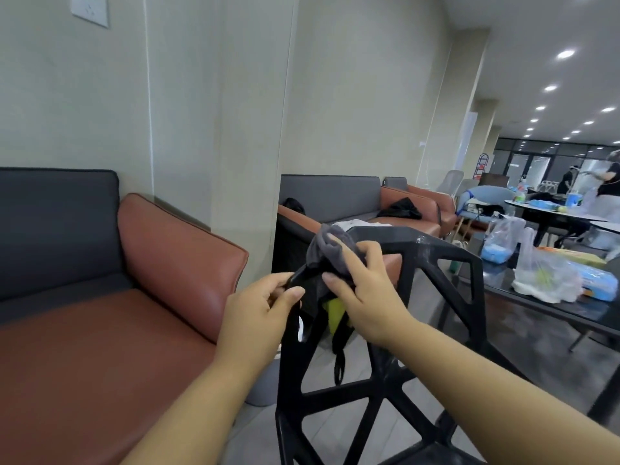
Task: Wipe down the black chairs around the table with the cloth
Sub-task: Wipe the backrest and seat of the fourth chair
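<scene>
A black plastic chair [432,250] with an open lattice back stands right in front of me, its top rail at mid-frame. A grey cloth [330,250] lies draped over the rail's left corner. My right hand [362,290] grips the cloth against that corner, fingers curled over it. My left hand [258,317] holds the chair's left edge just below the cloth, thumb and fingers pinched round the frame. A dark glass table [550,307] lies behind the chair on the right.
A brown and grey sofa [134,297] fills the left side. Plastic bags [543,273] and blue packets sit on the table. A grey bin [261,387] stands on the floor by the sofa. More sofas, a round table and people are far back right.
</scene>
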Action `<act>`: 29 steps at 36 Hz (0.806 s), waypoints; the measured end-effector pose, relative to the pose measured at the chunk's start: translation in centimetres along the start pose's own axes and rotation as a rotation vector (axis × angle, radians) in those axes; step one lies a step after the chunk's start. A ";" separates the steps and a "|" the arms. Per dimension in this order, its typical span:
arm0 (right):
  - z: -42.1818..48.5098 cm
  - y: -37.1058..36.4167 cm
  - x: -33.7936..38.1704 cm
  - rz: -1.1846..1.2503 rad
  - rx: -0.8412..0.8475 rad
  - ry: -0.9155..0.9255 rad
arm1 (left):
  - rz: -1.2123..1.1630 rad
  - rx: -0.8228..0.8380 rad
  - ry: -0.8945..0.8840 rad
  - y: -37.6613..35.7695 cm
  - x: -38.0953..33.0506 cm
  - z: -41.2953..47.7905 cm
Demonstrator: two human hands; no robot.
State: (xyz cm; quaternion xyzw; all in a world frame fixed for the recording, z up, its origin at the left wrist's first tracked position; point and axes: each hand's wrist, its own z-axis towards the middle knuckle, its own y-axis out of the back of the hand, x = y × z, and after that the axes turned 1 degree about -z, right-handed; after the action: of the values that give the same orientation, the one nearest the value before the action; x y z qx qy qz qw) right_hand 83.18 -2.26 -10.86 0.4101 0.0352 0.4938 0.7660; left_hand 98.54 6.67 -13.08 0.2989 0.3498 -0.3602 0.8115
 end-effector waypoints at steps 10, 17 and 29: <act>3.6 -0.8 -2.3 -0.086 -0.176 -0.317 | 0.015 0.136 0.104 0.7 0.4 1.2; -1.0 -1.8 0.3 0.101 0.050 0.077 | 0.073 0.175 0.076 0.9 0.4 1.5; 1.7 -0.4 -0.8 -0.012 -0.076 -0.182 | 0.096 0.206 0.117 0.9 -0.7 1.8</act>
State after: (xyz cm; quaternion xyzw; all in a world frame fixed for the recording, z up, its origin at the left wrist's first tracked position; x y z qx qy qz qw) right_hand 83.86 -3.96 -10.24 0.4239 -0.0509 0.4509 0.7838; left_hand 99.58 6.11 -11.29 0.4178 0.3429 -0.3370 0.7709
